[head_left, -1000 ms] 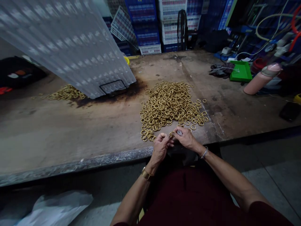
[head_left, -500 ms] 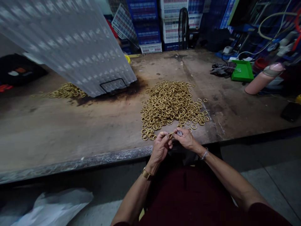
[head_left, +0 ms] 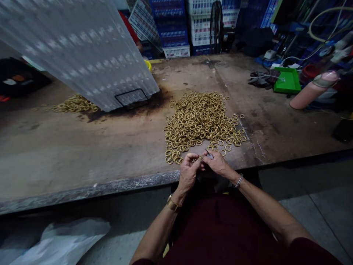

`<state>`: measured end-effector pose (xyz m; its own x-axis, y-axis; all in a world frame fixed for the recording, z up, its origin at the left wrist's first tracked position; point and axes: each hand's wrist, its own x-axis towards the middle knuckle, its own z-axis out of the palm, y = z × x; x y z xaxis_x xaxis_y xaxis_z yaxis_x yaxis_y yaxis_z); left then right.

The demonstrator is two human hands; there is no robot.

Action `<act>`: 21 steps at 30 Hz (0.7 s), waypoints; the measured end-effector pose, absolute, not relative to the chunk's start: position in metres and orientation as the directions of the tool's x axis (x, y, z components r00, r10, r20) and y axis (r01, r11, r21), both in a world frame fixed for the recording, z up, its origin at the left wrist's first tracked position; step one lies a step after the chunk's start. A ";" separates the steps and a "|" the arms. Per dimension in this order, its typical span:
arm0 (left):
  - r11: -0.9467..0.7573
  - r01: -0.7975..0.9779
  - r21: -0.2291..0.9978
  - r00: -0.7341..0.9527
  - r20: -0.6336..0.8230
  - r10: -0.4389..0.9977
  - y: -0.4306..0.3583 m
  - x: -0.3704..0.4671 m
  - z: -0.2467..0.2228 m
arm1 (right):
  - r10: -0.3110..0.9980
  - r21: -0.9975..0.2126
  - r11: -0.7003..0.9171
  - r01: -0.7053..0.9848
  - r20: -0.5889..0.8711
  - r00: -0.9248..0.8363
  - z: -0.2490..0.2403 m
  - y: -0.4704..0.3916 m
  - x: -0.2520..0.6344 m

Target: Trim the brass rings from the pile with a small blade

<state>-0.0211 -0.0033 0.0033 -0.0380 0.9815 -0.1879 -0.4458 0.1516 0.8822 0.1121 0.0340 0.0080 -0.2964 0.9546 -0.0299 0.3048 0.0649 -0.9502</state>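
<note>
A heap of brass-coloured rings [head_left: 200, 117] lies on the brown worktable [head_left: 124, 147], spreading toward its front edge. Just in front of the heap, my left hand [head_left: 189, 171] is closed, pinching a brass ring [head_left: 200, 158] between thumb and fingers. My right hand [head_left: 217, 162] meets it from the right, its fingers closed around a small grey pointed tool [head_left: 209, 155] whose tip sticks out up and to the left. The ring is mostly covered by the fingertips of both hands.
A tall grey ribbed panel stack [head_left: 91, 55] leans over the table at left, with a smaller ring pile [head_left: 74, 104] beside it. At right are a green tray [head_left: 288, 81] and a pink bottle [head_left: 314, 90]. Crates [head_left: 171, 29] stand behind; a person's red sleeve [head_left: 129, 27] shows.
The ring between my hands has turned and shows less. The tool's pointed tip now shows more clearly above my right fingers. The view has shifted slightly.
</note>
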 end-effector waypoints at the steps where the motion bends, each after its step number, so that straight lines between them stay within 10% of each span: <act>1: 0.150 -0.437 0.887 -0.040 -0.186 0.982 -0.003 -0.021 0.003 | 0.955 -0.953 0.046 0.300 -0.046 -0.293 0.008 0.035 0.112; 21: 0.186 -0.481 0.857 -0.029 -0.227 0.973 0.001 -0.021 0.005 | 0.889 -0.957 -0.289 -0.017 -0.261 -0.375 0.002 0.039 0.117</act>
<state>-0.0213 0.0008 0.0052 -0.0295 0.9734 -0.2272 -0.4806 0.1855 0.8571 0.1173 0.0393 0.0020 -0.3751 0.8893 -0.2615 -0.0171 -0.2886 -0.9573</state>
